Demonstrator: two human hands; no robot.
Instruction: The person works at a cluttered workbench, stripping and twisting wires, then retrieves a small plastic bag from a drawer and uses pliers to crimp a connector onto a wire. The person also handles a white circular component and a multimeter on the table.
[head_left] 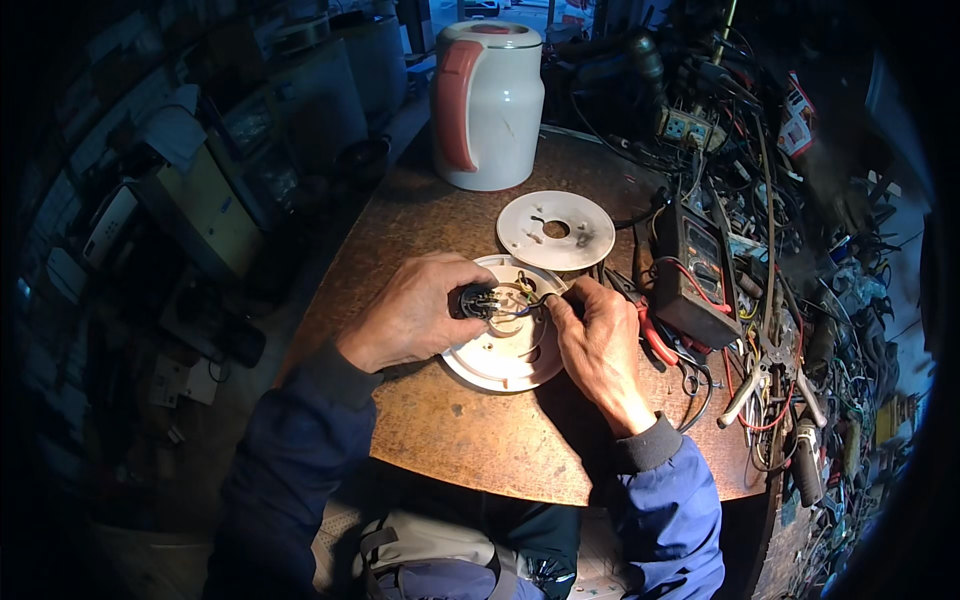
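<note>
My left hand [412, 308] is closed on a small round black electrical connector [473, 302] with metal contacts facing right. Thin wires [527, 306] run from those contacts toward my right hand [602, 342], whose thumb and forefinger pinch them near the cable end. Both hands are over an opened white round kettle base [488, 374], its inner ribs showing. Just behind it lies a white disc cover [525, 212] with a hole in the middle and dark smudges. Farther back stands a white electric kettle [512, 125] with a red handle.
To the right on the wooden bench [450, 440] sit a dark multimeter [697, 270], a red-handled tool [656, 336] and metal pliers [772, 372]. A dense tangle of cables and parts [835, 400] fills the right side. A socket box [690, 130] stands behind.
</note>
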